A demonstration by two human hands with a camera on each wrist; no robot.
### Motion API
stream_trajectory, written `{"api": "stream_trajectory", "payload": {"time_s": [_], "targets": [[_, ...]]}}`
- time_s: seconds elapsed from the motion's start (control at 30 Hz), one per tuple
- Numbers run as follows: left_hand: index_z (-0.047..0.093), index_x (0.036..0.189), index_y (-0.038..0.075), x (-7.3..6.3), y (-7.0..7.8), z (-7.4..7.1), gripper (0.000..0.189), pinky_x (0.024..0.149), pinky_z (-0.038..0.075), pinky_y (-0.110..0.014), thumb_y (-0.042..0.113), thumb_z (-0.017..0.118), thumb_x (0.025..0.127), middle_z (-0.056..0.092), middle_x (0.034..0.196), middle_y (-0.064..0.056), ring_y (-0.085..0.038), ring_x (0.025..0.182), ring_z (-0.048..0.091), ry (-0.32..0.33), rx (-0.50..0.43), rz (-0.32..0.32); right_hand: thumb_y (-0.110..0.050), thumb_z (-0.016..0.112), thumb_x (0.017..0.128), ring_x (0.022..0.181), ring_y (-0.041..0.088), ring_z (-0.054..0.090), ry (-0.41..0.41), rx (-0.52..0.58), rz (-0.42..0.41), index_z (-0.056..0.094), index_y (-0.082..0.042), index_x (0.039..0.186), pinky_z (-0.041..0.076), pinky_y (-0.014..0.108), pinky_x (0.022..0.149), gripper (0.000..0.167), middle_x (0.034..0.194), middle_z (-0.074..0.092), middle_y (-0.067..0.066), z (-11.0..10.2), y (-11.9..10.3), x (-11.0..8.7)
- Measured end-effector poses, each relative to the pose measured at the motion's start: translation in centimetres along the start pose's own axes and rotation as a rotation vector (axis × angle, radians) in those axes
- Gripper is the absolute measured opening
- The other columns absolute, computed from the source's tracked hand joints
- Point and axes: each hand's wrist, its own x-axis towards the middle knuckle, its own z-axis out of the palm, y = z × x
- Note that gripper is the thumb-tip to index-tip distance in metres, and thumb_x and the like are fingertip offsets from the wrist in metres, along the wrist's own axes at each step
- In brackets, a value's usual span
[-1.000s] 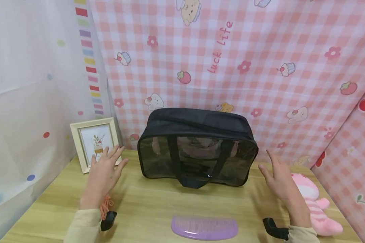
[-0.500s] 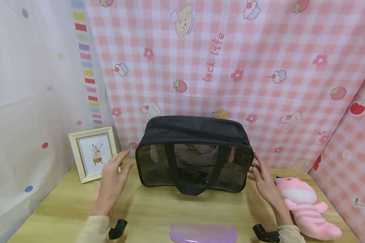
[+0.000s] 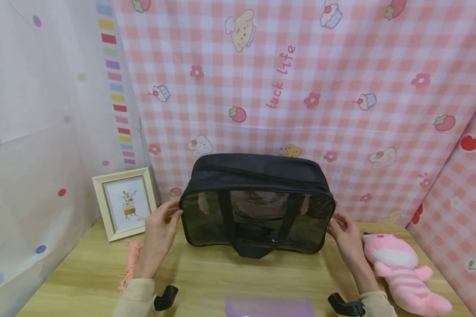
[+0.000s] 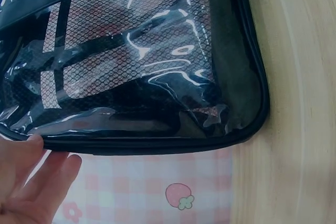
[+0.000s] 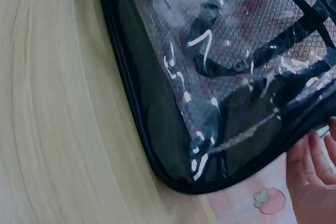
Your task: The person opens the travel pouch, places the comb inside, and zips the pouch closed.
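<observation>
A black zippered bag [image 3: 258, 174] with a see-through front panel and a hanging strap handle [image 3: 255, 252] stands upright at the middle back of the table. My left hand [image 3: 160, 231] pinches its left edge, thumb in front and fingers behind; the left wrist view shows this hand [image 4: 31, 182] at the dark piping. At the opposite side, my right hand [image 3: 348, 237] holds the right edge. Part of that hand [image 5: 312, 169] shows beside the rim in the right wrist view, its thumb mostly out of frame. Through the clear front panel [image 4: 136, 40], a mesh-patterned surface is visible.
A cream picture frame [image 3: 128, 204] leans at the back left. Coral cord [image 3: 132, 262] lies by my left forearm. A purple comb [image 3: 269, 307] is at the front edge, and a pink plush toy [image 3: 404, 273] lies on the right. Patterned cloth [image 3: 285, 88] hangs behind.
Both hands have moved inward from either side and now hold the bag's edges. The bag stays standing in place. The head view has tilted slightly upward.
</observation>
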Motion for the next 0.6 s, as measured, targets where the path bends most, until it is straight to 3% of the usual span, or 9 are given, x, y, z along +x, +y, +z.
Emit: {"api": "stream_trajectory", "payload": {"time_s": [0.17,0.37,0.5,0.6], "targets": [[0.068,0.105,0.002,0.0,-0.3,0.3,0.029,0.063,0.054,-0.017,-0.01,0.07,0.079,0.069,0.098,-0.013,-0.024,0.079,0.069,0.019,-0.018,0.007,-0.018,0.058,0.095,0.091,0.007,0.059,0.105,0.235,0.099,0.052,-0.002,0.118,0.052,0.018,0.081,0.029,0.102,0.057,-0.002,0.6,-0.3,0.0],[0.068,0.104,0.001,-0.1,-0.2,0.5,0.028,0.061,0.058,-0.033,-0.012,0.07,0.079,0.069,0.097,-0.014,-0.025,0.079,0.069,0.022,-0.017,0.019,-0.012,0.055,0.095,0.093,0.007,0.059,0.159,0.57,0.176,0.054,-0.009,0.114,0.05,0.017,0.083,0.019,0.101,0.06,-0.001,0.7,-0.7,0.4],[0.068,0.105,0.001,-0.1,0.0,0.4,0.028,0.061,0.058,-0.036,-0.011,0.07,0.08,0.069,0.098,-0.015,-0.026,0.079,0.069,0.021,-0.018,0.023,-0.004,0.057,0.093,0.08,0.01,0.062,0.226,0.67,0.105,0.064,-0.005,0.098,0.054,0.017,0.074,0.008,0.087,0.063,0.003,0.9,-0.8,0.9],[0.068,0.105,0.001,0.0,-0.1,0.1,0.028,0.061,0.058,-0.036,-0.011,0.07,0.08,0.069,0.098,-0.015,-0.026,0.079,0.069,0.018,-0.011,0.031,0.001,0.058,0.091,0.071,0.012,0.062,0.287,0.626,0.018,0.067,-0.002,0.088,0.055,0.019,0.066,0.01,0.08,0.063,0.006,1.3,-0.8,1.1]]}}
